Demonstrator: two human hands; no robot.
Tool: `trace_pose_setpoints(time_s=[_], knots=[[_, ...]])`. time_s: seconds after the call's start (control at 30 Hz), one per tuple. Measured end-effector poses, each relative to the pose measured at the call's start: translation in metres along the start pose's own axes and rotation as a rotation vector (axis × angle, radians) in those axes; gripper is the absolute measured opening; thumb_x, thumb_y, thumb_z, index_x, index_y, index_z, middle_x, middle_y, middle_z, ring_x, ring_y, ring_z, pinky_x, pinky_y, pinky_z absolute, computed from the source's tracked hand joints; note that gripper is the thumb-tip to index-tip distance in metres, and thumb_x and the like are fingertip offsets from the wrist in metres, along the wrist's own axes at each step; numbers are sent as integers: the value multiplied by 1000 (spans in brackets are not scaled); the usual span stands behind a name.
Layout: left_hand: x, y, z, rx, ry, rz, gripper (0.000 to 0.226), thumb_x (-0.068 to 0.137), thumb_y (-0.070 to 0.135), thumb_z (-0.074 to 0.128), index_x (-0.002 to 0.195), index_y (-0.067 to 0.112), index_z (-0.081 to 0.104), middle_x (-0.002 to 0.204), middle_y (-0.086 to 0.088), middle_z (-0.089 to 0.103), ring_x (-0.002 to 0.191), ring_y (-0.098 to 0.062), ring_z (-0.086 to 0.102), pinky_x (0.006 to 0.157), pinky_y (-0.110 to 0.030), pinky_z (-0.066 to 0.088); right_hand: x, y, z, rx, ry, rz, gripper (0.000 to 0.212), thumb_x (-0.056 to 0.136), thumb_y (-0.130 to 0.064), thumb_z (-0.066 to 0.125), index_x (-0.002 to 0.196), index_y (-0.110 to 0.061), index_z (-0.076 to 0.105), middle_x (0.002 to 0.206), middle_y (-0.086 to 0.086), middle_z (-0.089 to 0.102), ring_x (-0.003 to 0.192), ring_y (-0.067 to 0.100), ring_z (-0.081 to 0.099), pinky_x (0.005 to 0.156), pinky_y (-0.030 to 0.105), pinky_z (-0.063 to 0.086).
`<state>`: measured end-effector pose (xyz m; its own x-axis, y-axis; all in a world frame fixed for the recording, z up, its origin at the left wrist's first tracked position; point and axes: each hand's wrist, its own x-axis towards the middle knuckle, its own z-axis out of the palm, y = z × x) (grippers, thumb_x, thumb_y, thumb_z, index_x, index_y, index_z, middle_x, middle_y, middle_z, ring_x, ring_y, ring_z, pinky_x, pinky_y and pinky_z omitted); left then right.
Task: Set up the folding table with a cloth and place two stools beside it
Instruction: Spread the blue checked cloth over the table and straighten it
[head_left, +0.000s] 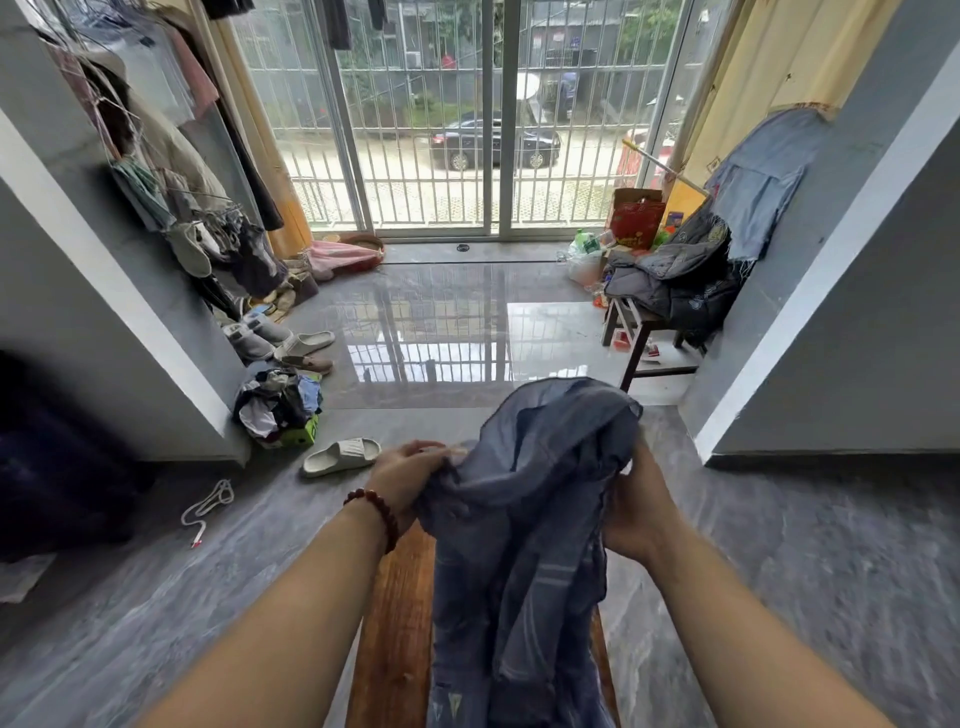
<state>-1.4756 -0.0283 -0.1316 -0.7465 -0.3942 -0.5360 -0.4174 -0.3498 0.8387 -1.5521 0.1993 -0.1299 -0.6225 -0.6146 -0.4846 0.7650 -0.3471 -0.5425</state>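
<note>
My left grip (410, 478) and right grip (636, 512) pinch the bunched cloth (535, 493) between them, its length trailing along the desk (395, 623).

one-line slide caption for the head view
Left hand and right hand grip a bunched blue-grey cloth above a wooden surface, barred glass door ahead.

View: one wide-angle camera worn on the person's head.
Facing: forward and down, toward the sliding glass doors (441, 130) at the far end of the room.
Nearness: close above the left hand (410, 480) and right hand (631, 512), which hold the cloth (535, 493) at lower centre; both forearms enter from the bottom edge.
Below: the wooden desk (395, 623) lies directly under the cloth.
Lens: the walls bow at the frame edges.
</note>
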Motion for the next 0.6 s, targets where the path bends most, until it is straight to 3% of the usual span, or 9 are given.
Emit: trace_pose_setpoints(time_s=[0.1,0.2,0.3,0.4,0.47,0.5,0.57,0.6], knots=[[-1,-8,2,154,8,64,37,68,-18,61,84,15,64,66,-4,61,60,-16,58,50,-22,49,6,9,2,-179,69,6,35,89,-34,57,96,-3,71,99,20,70,86,31,69,68,36,57],[-1,-10,5,355,1,131,51,65,-20,56,88,25,65,71,-4,61,65,-18,59,54,-24,50,12,14,-1,-343,162,-32,13,88,-3,53,75,0,56,70,16,60,58,24,60,52,28,52],[0,-10,4,583,8,211,49,73,-13,43,98,23,63,72,-2,60,67,-16,58,58,-21,51,16,15,-5,-486,325,-108,27,77,18,53,71,-8,46,59,8,50,49,16,49,43,24,44],[-1,-10,2,709,19,247,52,70,-12,42,103,23,62,69,-1,59,65,-14,57,57,-17,49,12,12,-5,-818,364,-130,45,71,18,49,104,-12,55,85,11,57,66,20,53,51,24,46],[-1,-12,0,844,57,274,52,69,-8,48,106,24,64,75,0,61,73,-17,59,66,-20,48,12,9,-6,-1114,367,-81,66,71,12,51,131,-14,46,110,15,58,88,24,59,66,23,47],[-1,-13,0,911,82,284,49,69,-5,51,106,23,65,82,-1,65,79,-18,61,70,-21,47,12,9,-7,-1258,384,-39,62,72,8,53,130,-11,47,111,14,59,90,23,58,67,22,45],[-1,-17,-1,997,126,308,35,71,3,57,96,22,70,92,-2,69,89,-18,63,72,-20,45,11,9,-5,-1452,411,50,19,73,0,55,92,-4,58,82,9,58,68,16,52,49,18,39],[0,-20,-1,1025,147,325,28,72,5,58,90,22,71,94,-2,70,90,-18,64,71,-19,43,10,9,-3,-1502,431,80,4,74,-2,54,72,-5,54,67,6,51,57,13,46,39,16,34]])
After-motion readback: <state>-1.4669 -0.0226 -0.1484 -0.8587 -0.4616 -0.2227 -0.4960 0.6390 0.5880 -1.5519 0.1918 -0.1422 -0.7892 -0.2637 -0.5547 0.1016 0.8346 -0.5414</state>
